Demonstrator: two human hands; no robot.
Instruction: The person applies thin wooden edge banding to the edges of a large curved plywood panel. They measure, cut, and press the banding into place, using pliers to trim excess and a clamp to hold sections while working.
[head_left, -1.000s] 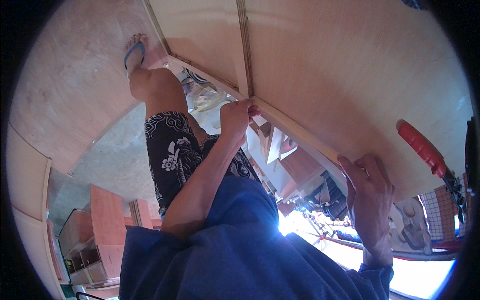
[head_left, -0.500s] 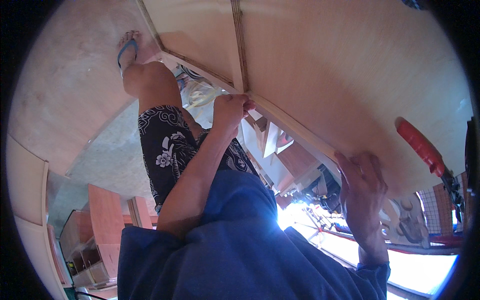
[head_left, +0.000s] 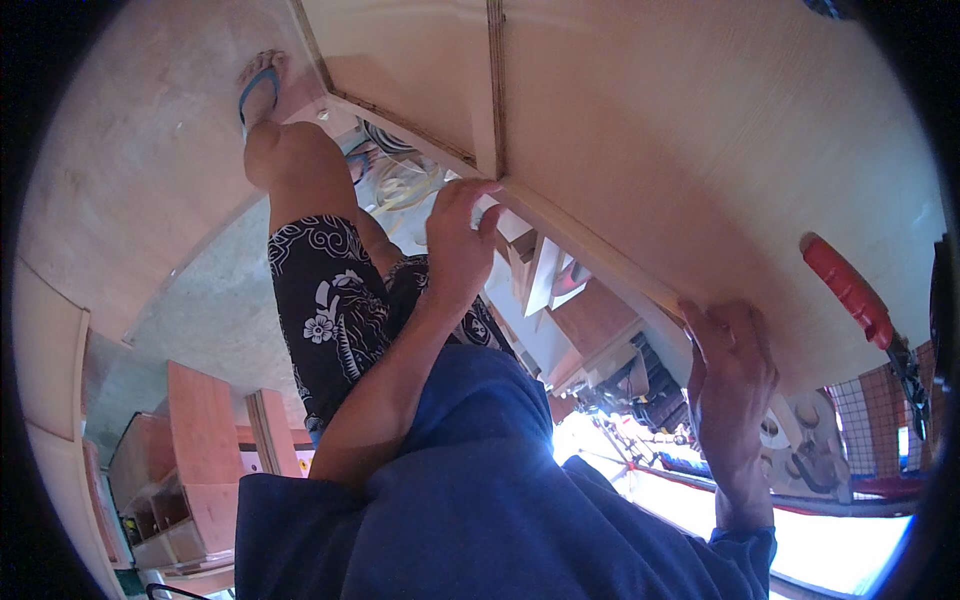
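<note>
A large pale plywood panel (head_left: 680,150) spreads in front of me, with a narrow wooden strip (head_left: 590,247) along its near edge. A thin upright divider (head_left: 497,90) meets that strip near the middle. My left hand (head_left: 464,240) is open there, thumb and forefinger apart, its fingertips close to the joint; I see nothing between them. Farther right, my right hand (head_left: 733,365) is bent over the panel's near edge, holding it, with the fingertips partly hidden. A red-handled tool (head_left: 848,288) with a dark metal end lies on the panel at the right, apart from both hands.
My leg and sandalled foot (head_left: 262,95) stretch ahead on the left, beside the panel. Wooden boards and an open box (head_left: 165,500) stand at the lower left. Below the panel's edge are wood pieces (head_left: 590,318) and cables (head_left: 400,180). A wire mesh (head_left: 872,420) hangs at the right.
The thumb and fingers of my left hand, pinched together at the joint before, have spread apart. My right hand stays on the panel's edge. The view has shifted slightly.
</note>
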